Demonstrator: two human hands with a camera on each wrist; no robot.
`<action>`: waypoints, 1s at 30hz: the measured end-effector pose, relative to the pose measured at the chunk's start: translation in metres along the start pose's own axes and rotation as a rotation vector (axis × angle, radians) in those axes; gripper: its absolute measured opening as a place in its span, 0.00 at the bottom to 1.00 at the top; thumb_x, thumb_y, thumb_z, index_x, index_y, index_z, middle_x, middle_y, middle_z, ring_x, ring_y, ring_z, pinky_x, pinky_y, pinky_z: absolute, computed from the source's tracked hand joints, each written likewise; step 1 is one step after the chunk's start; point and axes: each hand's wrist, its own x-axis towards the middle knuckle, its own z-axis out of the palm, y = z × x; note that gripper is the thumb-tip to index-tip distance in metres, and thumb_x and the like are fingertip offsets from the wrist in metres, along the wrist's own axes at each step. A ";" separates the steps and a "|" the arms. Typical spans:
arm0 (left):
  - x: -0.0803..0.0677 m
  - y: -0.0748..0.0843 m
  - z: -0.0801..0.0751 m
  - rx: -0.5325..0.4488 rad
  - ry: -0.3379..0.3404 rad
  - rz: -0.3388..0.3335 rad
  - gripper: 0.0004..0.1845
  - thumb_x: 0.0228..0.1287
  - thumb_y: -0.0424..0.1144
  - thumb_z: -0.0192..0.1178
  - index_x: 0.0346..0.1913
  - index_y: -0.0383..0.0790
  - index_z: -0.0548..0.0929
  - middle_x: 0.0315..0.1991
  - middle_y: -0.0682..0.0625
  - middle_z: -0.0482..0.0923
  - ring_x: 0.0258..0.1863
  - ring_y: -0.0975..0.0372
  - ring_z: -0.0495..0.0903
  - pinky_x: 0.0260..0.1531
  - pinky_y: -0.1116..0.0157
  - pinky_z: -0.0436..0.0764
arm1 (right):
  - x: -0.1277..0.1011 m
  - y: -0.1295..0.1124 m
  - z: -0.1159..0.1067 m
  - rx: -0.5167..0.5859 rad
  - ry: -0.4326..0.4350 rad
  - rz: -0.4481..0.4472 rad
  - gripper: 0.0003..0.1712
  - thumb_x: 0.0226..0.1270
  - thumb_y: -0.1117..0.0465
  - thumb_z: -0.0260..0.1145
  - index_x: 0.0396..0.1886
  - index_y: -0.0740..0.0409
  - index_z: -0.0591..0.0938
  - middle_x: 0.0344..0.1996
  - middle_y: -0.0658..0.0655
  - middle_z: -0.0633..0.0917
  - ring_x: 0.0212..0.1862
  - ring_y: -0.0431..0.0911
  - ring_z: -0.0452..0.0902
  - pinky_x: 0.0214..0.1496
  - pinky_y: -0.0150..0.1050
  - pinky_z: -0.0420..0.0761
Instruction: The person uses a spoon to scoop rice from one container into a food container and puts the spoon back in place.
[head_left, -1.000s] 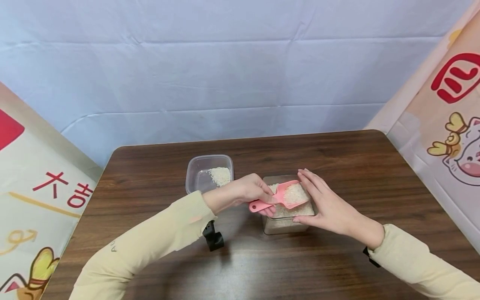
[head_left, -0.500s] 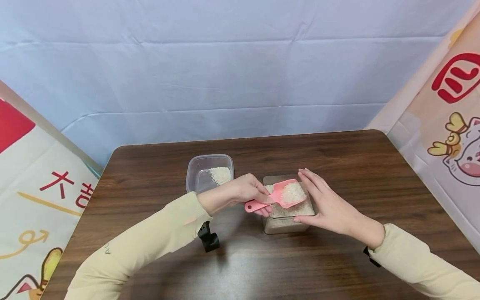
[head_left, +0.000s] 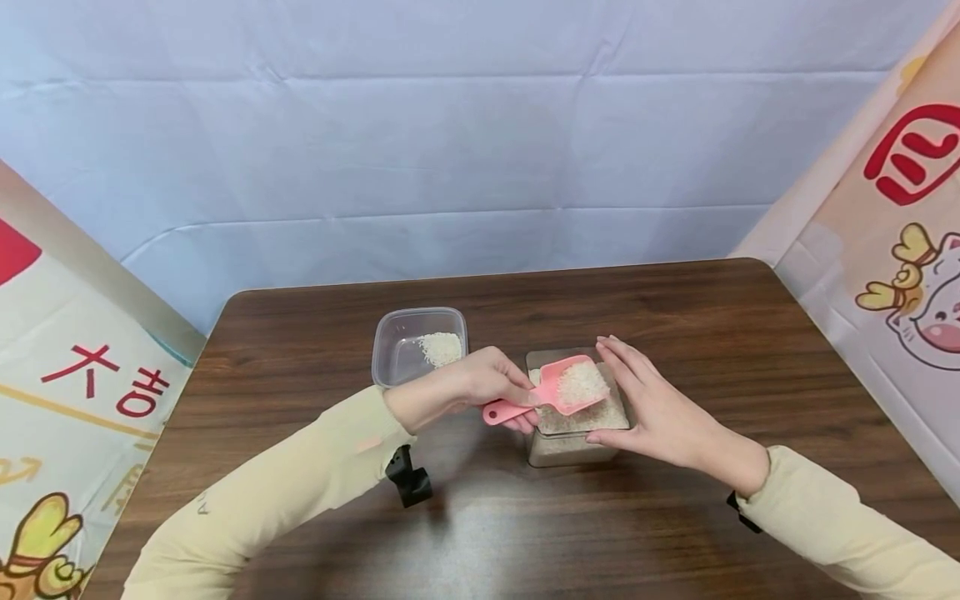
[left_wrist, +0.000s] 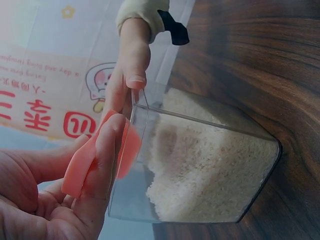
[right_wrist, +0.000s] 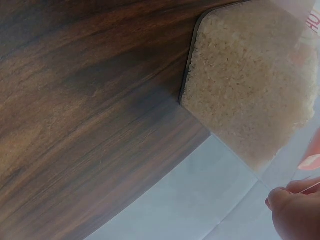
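Left hand (head_left: 487, 385) pinches the handle of a pink scoop (head_left: 551, 392), heaped with rice, held just above the clear square rice container (head_left: 573, 446) at center frame. Right hand (head_left: 652, 408), fingers straight, presses flat against the container's right wall. A second clear tub (head_left: 390, 337) holding 1 small rice pile stands to the upper left on the wooden table (head_left: 712, 333). Risk: tilting the loaded scoop could spill grains onto the table. Red characters on the side banners (head_left: 105, 379) appear mirrored and unreadable.

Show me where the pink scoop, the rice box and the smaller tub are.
pink scoop (head_left: 558, 390): head view, its bowl by the rice.
rice box (left_wrist: 210, 175): left wrist view, clear side wall.
smaller tub (head_left: 397, 354): head view, bare floor.
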 end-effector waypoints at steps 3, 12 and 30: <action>-0.002 0.000 -0.001 0.013 -0.002 0.009 0.13 0.63 0.24 0.51 0.47 0.17 0.75 0.32 0.29 0.79 0.17 0.63 0.80 0.28 0.65 0.84 | 0.000 0.000 0.000 0.002 0.006 -0.004 0.60 0.43 0.38 0.72 0.68 0.67 0.56 0.67 0.61 0.56 0.68 0.53 0.50 0.68 0.29 0.53; -0.007 0.001 -0.003 0.014 0.004 0.014 0.12 0.62 0.25 0.53 0.46 0.18 0.76 0.29 0.32 0.81 0.18 0.63 0.80 0.33 0.61 0.83 | 0.000 0.000 -0.001 -0.003 -0.004 0.005 0.60 0.43 0.38 0.71 0.68 0.66 0.55 0.68 0.61 0.56 0.68 0.53 0.50 0.66 0.37 0.60; -0.020 0.006 -0.007 -0.011 -0.019 0.084 0.13 0.61 0.23 0.53 0.47 0.17 0.75 0.30 0.30 0.80 0.19 0.63 0.81 0.28 0.65 0.84 | 0.000 0.000 -0.001 -0.009 0.001 -0.011 0.60 0.43 0.39 0.72 0.68 0.68 0.55 0.68 0.61 0.56 0.68 0.53 0.50 0.66 0.37 0.60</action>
